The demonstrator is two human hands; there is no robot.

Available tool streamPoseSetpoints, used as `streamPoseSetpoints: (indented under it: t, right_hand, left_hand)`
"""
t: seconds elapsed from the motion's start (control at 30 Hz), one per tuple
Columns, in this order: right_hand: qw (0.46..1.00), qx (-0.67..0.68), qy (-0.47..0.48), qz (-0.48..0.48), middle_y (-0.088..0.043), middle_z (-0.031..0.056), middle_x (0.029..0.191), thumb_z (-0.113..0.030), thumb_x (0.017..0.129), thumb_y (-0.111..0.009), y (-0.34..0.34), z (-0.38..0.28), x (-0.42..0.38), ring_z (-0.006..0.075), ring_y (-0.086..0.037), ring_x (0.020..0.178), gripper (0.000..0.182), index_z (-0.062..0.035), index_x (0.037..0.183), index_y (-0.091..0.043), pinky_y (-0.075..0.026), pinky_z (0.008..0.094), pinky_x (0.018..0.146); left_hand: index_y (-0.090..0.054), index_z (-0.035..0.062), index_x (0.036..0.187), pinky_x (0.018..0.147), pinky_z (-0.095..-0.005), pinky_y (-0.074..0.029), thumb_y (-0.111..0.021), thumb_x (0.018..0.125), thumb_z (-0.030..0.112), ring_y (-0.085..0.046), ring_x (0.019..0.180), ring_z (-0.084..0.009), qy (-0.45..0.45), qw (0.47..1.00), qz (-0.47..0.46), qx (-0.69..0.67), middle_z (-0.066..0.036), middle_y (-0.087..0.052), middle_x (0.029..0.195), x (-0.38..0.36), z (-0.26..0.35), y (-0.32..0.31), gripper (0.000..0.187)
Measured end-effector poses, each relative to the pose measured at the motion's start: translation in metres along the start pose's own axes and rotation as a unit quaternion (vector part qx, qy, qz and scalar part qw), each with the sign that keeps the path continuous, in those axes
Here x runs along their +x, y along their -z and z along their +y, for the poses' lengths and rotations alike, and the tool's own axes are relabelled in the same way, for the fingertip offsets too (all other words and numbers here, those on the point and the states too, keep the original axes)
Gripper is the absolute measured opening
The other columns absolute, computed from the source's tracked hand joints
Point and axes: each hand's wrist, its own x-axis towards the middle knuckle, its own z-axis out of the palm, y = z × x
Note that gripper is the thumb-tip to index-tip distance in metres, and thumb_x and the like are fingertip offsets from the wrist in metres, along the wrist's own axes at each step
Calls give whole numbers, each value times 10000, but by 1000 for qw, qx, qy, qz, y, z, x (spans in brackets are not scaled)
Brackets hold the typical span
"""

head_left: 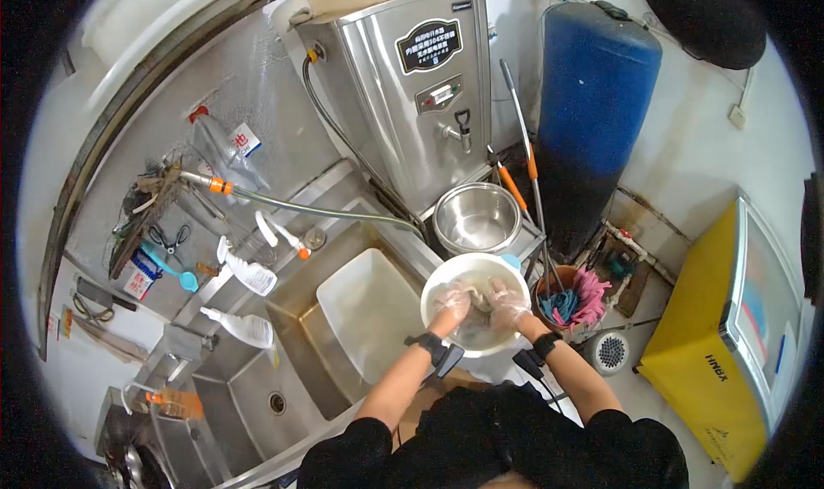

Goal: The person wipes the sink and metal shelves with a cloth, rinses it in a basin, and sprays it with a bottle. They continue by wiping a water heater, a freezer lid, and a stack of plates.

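A round white basin [433, 328] stands in front of me, right of the sink, with greyish water in it. Both my hands are inside it, wet and whitish with suds. At the basin's left side, my left hand [455, 303] is closed on a pale cloth-like item [478, 298]. My right hand [508, 303] is closed at the right side of the same item, close to the left hand. The lower part of the item is hidden by the hands and water. Dark bands with devices circle both wrists.
Left of the basin, a steel sink [300, 343] holds a white tub [365, 304]. Behind stand a steel pot [477, 218] and a water boiler [412, 94]. Spray bottles [249, 270] lie on the left ledge. A bucket with cloths [562, 304] and a yellow freezer [704, 343] are at right.
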Motion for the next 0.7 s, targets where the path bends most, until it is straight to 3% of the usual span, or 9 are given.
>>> streamPoseSetpoints:
  t: [0.1,0.13,0.3,0.37,0.4,0.57,0.6,0.67,0.7]
  right_hand:
    - [995,76,5,59,-280,239,1472,-403,686,-708,26,-12,-28,374,-341,1332,919,-95,1442,-287,-312,388,1091]
    - [988,121,1,96,-300,231,1462,-397,686,-716,27,-13,-31,371,-353,1323,912,-87,1433,-295,-315,389,1088]
    - [937,273,34,218,-394,211,1397,-338,687,-744,9,-8,-25,354,-404,1281,854,-68,1393,-347,-332,396,1069]
    - [898,386,12,211,-500,200,1296,-238,694,-747,24,-16,-31,336,-477,1211,732,-58,1330,-431,-370,390,1030]
    - [850,447,31,277,-588,190,1172,-162,719,-711,8,-14,-18,323,-545,1126,587,-54,1258,-503,-413,377,967]
    - [829,461,-55,311,-628,174,1100,-103,720,-683,25,-23,-22,313,-588,1050,516,-73,1213,-535,-441,361,906]
    - [839,441,-76,310,-631,171,1096,-93,719,-674,31,-25,-25,310,-593,1042,507,-93,1208,-540,-446,357,892]
    - [845,408,-86,335,-640,170,1077,-45,719,-615,32,-26,-24,312,-606,1004,478,-130,1186,-562,-460,356,857]
    - [845,408,-83,335,-640,170,1077,-45,719,-615,29,-26,-24,312,-606,1004,478,-130,1186,-562,-460,356,857]
  left_hand:
    - [-625,98,876,753,-447,-493,-468,863,179,-632,885,-350,-133,985,101,39,-186,-646,940,-3,-6,16,177]
    - [-620,77,975,800,-430,-484,-450,868,175,-615,935,-359,-6,994,24,-102,-213,-628,998,-6,14,48,223]
    - [-580,79,1197,831,-318,-465,-480,892,184,-599,901,-204,86,940,15,-329,-62,-633,1050,-21,55,119,338]
    - [-569,89,1198,840,-324,-459,-497,884,193,-568,944,-168,146,790,-22,-594,-30,-612,1062,-27,64,131,339]
    - [-569,89,1198,840,-324,-459,-497,884,193,-568,944,-168,146,791,-21,-594,-30,-612,1062,-32,69,138,339]
    - [-432,96,1279,909,-451,-442,-539,857,196,-484,1124,-234,213,607,27,-765,-58,-473,1251,-46,51,115,447]
    - [-385,136,1311,918,-506,-413,-560,833,210,-431,1168,-232,206,603,24,-770,-62,-434,1278,-53,48,110,514]
    - [-338,182,1351,886,-519,-400,-581,807,228,-438,1162,-240,107,735,10,-669,-57,-427,1289,-65,52,106,598]
    - [-294,207,1382,859,-499,-383,-627,806,330,-438,1159,-242,267,563,-26,-782,-40,-427,1311,-68,65,115,677]
